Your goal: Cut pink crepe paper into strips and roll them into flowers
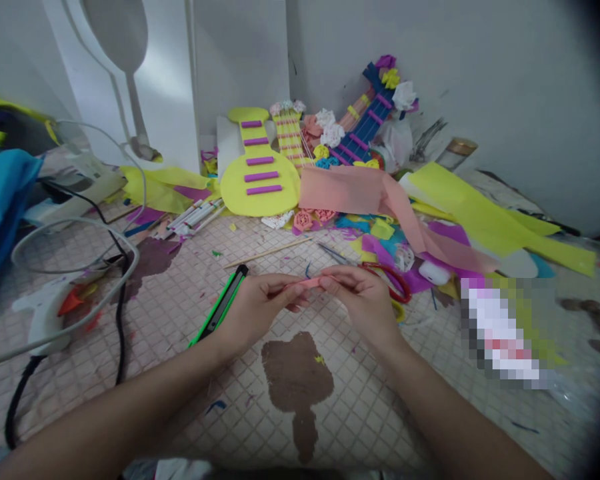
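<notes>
Between my two hands a small strip of pink crepe paper (310, 283) is stretched just above the table. The fingertips of my left hand (275, 297) pinch its left end, and my right hand (357, 293) pinches the other end. Under my left hand lies a green and black box cutter (223, 303). Scissors with red handles (397, 283) rest just beyond my right hand, partly hidden by it. A thin wooden stick (270, 252) lies behind my hands. Farther back leans a yellow guitar-shaped cutout (260, 180) with purple bars across it.
A white glue gun (50, 320) with its cord lies at left. Wide pink crepe paper (343, 189) and yellow crepe paper (480, 207) spread at back right. A blue decorated guitar neck (365, 130) leans on the wall. White board with a cutout (173, 87) stands at back left.
</notes>
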Demonstrator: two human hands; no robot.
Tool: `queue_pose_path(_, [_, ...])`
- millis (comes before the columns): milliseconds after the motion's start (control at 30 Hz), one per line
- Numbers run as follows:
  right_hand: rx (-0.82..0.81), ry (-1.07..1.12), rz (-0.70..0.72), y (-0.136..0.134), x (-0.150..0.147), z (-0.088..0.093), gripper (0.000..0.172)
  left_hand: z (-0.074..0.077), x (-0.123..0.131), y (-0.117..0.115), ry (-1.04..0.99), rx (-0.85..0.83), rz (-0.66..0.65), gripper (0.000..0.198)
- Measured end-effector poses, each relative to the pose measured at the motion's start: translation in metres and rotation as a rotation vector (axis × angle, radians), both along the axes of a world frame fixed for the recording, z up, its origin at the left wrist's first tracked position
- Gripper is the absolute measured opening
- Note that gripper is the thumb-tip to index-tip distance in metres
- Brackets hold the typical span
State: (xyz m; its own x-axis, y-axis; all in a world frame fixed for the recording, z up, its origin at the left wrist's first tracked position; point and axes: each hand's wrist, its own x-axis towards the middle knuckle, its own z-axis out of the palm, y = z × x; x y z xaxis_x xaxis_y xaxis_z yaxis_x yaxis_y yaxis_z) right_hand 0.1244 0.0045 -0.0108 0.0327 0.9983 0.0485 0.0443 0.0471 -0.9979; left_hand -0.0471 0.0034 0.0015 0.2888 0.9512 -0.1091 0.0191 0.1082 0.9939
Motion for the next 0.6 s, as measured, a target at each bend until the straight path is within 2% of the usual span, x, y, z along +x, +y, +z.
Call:
queue_pose_path(167, [-0.049, 0.052, 0.005, 0.001, 0.0013, 0.0004, 0.018, -0.0007, -0.0016, 0.0019, -0.012, -0.011, 0.015, 0.015])
queue_pose_path(333, [-0.063, 0.072, -0.038, 0.0013, 0.0012, 0.0044, 0.016, 0.0019, -0.0019, 0.0027, 0.011, -0.006, 0.028, 0.014])
queue_pose_path(500, [-0.072, 0.069, 0.1, -0.0029, -0.0048, 0.0047, 0.036, 0.0022, -0.0002, -0.0007, 0.06, 0.019, 0.017, 0.016])
queue_pose_path(600, [-0.037, -0.032, 0.083, -0.0044, -0.0064, 0.0031, 0.029, 0.0025, 0.001, -0.0033, 0.095, 0.015, 0.008, 0.015])
